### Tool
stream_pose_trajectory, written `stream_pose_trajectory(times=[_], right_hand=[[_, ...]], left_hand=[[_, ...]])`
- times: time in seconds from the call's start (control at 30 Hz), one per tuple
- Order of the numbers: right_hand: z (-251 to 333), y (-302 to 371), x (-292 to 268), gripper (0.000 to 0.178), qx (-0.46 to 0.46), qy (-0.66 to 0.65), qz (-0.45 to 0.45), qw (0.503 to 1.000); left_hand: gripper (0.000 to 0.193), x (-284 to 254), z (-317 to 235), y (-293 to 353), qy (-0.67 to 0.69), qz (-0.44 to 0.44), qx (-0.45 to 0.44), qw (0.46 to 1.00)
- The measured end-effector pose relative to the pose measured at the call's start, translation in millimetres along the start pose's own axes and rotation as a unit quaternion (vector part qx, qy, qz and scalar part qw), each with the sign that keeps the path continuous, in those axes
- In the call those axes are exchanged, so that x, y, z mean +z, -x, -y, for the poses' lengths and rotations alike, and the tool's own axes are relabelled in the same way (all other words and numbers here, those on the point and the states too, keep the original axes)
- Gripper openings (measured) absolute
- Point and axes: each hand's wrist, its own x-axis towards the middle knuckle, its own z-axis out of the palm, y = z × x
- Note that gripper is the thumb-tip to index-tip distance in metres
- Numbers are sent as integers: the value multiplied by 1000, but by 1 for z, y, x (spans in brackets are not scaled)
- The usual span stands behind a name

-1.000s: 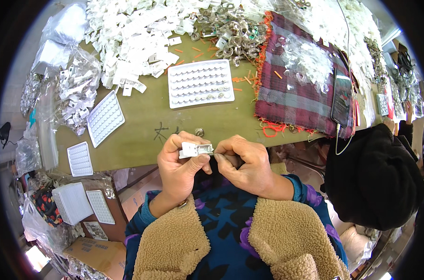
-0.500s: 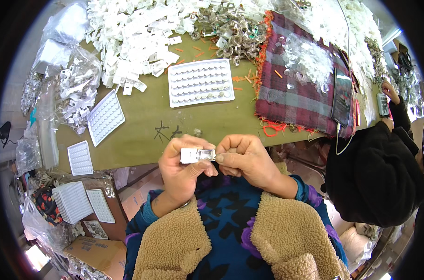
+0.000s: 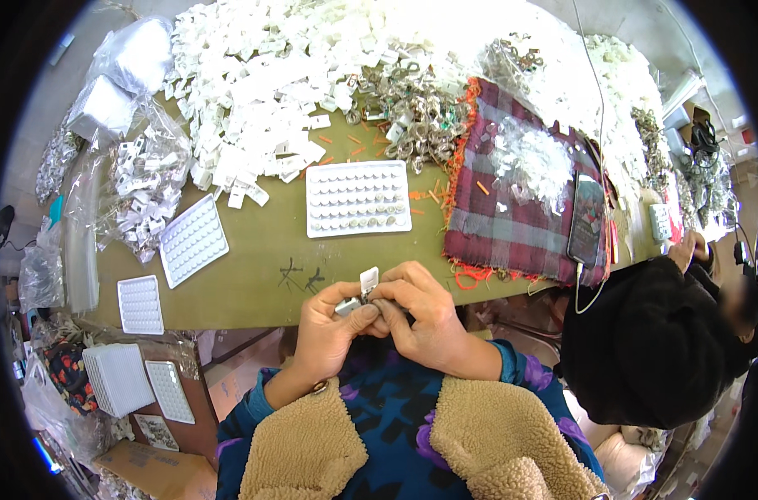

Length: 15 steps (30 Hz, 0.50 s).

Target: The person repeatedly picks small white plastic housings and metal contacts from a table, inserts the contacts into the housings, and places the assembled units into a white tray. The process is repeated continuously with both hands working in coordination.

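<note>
Just in front of my body, near the table's front edge, both hands meet at the fingertips around a small folding plastic case. Its white flap (image 3: 369, 279) sticks up between the fingers, and a silvery-grey part (image 3: 346, 307) shows below it. My left hand (image 3: 327, 327) is closed on the case from the left, thumb along the silvery part. My right hand (image 3: 427, 315) pinches it from the other side, its fingertips partly covering it. Whatever small part the right fingers may also hold is hidden. Beyond them lies a white tray (image 3: 319, 218) with rows of small round pieces.
White plastic parts (image 3: 262, 100) and metal rings (image 3: 416, 112) pile up at the back. A plaid cloth (image 3: 496, 225) holds clear pieces and a phone (image 3: 586, 218). More trays (image 3: 194, 240) lie left. A person in black (image 3: 658, 342) sits at the right.
The case has turned from lying flat lengthwise to having its white flap upright. My right hand has closed in over it. The whole view has shifted, with the table appearing lower.
</note>
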Motion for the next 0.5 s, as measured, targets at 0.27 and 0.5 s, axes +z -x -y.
stream_pose_trajectory(times=[0.27, 0.5], right_hand=[[-45, -36, -19, 22, 14, 150, -60, 987], [-63, -46, -13, 26, -46, 263, 11, 964]], left_hand=[[24, -5, -27, -15, 37, -2, 25, 999], [27, -12, -32, -30, 52, 0, 14, 999]])
